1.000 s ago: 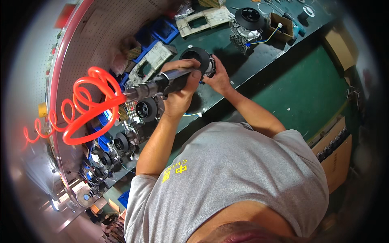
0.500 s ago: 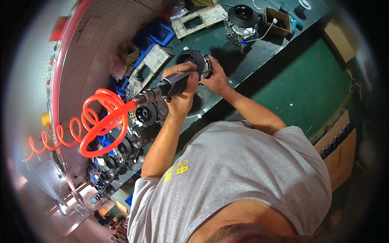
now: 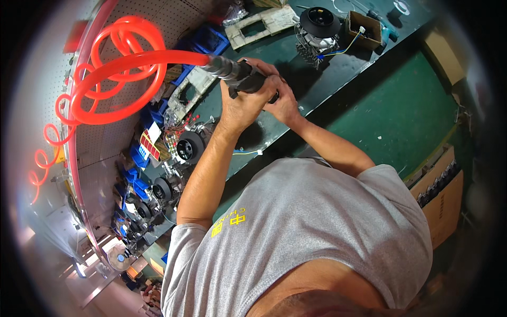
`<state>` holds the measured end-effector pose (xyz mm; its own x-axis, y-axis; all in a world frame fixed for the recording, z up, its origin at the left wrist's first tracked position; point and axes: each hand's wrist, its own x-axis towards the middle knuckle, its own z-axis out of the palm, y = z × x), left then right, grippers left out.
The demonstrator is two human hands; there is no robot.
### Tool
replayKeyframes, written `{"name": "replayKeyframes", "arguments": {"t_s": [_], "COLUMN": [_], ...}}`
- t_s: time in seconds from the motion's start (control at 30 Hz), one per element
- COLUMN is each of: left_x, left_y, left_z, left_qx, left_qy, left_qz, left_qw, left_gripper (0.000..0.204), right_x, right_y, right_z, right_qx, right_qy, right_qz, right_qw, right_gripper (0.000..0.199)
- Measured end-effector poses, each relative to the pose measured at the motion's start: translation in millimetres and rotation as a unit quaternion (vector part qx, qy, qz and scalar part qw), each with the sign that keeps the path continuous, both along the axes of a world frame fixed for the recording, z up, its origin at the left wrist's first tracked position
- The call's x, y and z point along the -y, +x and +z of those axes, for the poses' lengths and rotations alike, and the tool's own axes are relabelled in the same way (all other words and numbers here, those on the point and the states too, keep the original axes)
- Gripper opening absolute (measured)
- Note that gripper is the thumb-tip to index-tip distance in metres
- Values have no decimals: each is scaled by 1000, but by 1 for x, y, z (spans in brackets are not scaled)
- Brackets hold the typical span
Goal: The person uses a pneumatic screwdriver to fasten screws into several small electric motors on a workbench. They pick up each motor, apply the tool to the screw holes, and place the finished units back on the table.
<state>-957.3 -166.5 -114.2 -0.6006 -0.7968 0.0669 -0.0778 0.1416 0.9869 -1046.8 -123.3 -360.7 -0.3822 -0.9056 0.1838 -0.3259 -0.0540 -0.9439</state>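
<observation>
The person's left hand grips the dark air tool tight. The right hand closes around its front end. The tool lies long from upper left to lower right, and its red coiled hose runs off to the left. Both hands are above the green worktop. Round black motors sit nearby by the pegboard wall.

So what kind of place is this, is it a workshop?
Probably a factory assembly bench: a coiled orange air hose feeds the dark power tool, round black motor parts line the green-topped bench.
</observation>
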Motion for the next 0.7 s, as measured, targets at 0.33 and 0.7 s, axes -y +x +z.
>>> {"name": "replayKeyframes", "arguments": {"t_s": [0.33,0.7], "left_x": [-16,-104], "left_y": [12,124], "left_z": [9,57], "left_qx": [-71,-114], "left_qy": [-73,-127], "left_qz": [105,127], "left_qw": [989,977], "left_gripper": [21,26], "right_x": [12,-3], "right_y": [11,-3], "right_z": [-7,27], "right_qx": [76,-67], "right_qy": [-27,-37], "right_qz": [48,127], "right_qw": [996,989], "right_gripper": [101,84]}}
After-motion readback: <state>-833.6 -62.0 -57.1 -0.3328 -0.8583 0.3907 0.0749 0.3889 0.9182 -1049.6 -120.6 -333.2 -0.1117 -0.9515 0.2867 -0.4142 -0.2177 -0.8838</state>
